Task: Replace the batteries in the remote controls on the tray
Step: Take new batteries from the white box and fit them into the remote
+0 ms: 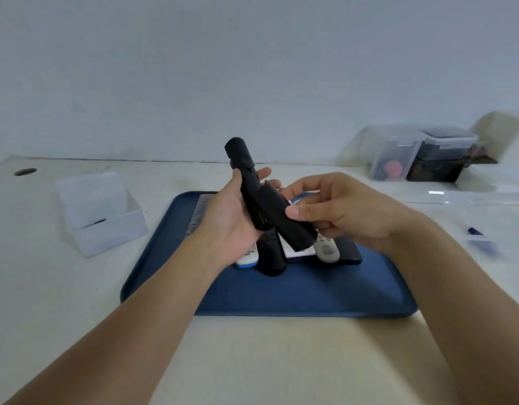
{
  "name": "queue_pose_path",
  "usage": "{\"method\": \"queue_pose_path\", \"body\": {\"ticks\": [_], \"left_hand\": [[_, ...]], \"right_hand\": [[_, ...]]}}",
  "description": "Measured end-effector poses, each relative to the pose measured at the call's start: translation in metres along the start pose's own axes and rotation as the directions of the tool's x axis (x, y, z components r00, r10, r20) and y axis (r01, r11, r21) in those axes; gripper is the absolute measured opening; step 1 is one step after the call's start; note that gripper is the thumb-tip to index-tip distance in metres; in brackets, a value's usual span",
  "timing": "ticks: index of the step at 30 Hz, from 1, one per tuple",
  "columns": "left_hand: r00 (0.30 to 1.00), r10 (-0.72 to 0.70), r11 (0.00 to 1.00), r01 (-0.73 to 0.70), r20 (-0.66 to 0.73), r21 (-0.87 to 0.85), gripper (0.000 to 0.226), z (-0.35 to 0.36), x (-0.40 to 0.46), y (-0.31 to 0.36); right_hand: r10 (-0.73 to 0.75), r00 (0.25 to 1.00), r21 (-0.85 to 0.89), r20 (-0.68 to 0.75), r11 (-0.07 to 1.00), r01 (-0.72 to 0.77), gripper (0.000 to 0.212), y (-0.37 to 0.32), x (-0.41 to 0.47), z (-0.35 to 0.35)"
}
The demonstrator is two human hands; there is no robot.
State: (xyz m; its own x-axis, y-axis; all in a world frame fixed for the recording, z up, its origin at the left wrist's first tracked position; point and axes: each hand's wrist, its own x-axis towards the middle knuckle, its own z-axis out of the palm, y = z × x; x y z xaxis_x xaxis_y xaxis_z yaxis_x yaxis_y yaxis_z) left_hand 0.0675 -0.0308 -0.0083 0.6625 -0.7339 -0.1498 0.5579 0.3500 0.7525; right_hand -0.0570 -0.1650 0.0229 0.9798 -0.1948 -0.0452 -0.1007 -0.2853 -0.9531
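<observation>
The left hand (238, 226) holds a black remote (244, 182) upright above the blue tray (296, 290), fingers curled round its body. The right hand (337, 211) pinches the battery cover (287, 219), a black panel lying slanted across the remote's lower half. Judging by that, the step is opening or closing the battery bay; which one cannot be told. Other remotes (327, 249) lie on the tray beneath. An open clear box (100, 214) sits on the tabletop (267, 361) to the left. Next the cover must slide clear or seat squarely.
</observation>
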Motion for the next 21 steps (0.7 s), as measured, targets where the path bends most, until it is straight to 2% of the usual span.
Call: {"method": "queue_pose_path", "body": {"ticks": [4,8,15,18,21], "left_hand": [[0.999,0.002,0.998,0.002,0.054,-0.068,0.054,0.002,-0.001,-0.001],[0.997,0.005,0.998,0.000,0.081,-0.055,0.055,0.001,-0.002,-0.003],[0.994,0.030,1.000,-0.030,0.106,-0.003,0.050,0.001,-0.004,-0.010],[0.992,0.051,0.998,-0.048,0.114,-0.028,0.048,0.001,-0.003,-0.010],[0.992,0.094,0.995,-0.097,0.088,0.035,0.050,0.005,-0.004,-0.014]], "right_hand": [[0.150,0.987,0.274,-0.058,0.953,-0.129,0.012,0.012,0.014,0.014],[0.168,0.977,0.349,-0.131,0.930,-0.113,0.008,0.017,0.019,0.020],[0.138,0.963,0.238,-0.231,0.968,-0.081,0.019,0.017,0.019,0.022],[0.103,0.956,0.084,-0.275,0.993,-0.083,0.032,0.016,0.018,0.023],[0.080,0.960,0.004,-0.270,0.997,-0.082,0.032,0.018,0.019,0.032]]}}
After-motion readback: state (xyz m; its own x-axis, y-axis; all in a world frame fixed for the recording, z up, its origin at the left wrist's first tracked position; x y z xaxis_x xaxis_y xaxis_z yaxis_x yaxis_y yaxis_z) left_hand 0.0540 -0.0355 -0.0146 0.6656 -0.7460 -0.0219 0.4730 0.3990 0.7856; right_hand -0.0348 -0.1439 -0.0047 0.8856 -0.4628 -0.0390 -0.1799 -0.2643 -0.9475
